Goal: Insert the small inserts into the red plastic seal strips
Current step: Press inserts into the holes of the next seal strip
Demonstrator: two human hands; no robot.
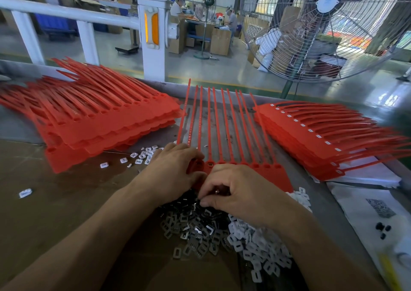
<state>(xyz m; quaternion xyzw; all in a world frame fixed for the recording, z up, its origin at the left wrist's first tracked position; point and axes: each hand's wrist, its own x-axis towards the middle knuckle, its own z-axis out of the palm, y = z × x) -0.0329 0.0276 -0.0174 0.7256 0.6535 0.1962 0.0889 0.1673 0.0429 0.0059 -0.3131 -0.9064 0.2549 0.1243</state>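
My left hand (175, 170) presses flat on the red seal strip (224, 135), while just beside it my right hand (235, 190) pinches a small insert (216, 192).

No text is reading clearly anywhere. Raised characters are running along one tail of the red seal strip (189, 133), too small to make out. A blurred code patch is lying on the white paper (364, 213) right of that strip, unreadable.

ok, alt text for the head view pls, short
Two bare hands work at the near end of a red seal strip sheet: left hand rests on it, right hand pinches a small insert over a pile of metal inserts and white inserts. Red strip stacks lie either side.
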